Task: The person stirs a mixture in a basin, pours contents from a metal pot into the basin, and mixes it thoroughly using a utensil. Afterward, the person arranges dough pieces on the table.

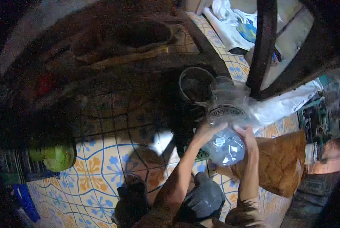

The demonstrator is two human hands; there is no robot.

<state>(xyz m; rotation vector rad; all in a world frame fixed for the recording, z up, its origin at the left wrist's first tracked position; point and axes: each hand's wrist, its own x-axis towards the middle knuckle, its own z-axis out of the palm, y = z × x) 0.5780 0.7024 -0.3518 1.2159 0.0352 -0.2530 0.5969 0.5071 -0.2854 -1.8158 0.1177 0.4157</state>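
Note:
A stack of clear plastic cups or containers [229, 100], with dark curved lettering on its side, is held between my two hands. My left hand [210, 133] presses on its left side. On the right side is my right hand [248, 136], its fingers against the plastic. The rounded, shiny near end [227, 150] of the clear plastic shows between my wrists. Just behind and left of the stack is a round-rimmed container [196, 85] in shadow.
White plastic bag [288, 108] at right, brown sack [278, 163] below it. Green crate [310, 121] at the right edge. Green round object [57, 155] at left. Dark wooden post [263, 45] at upper right. Patterned tile floor [97, 171]. Another person's arm [331, 152] shows at far right.

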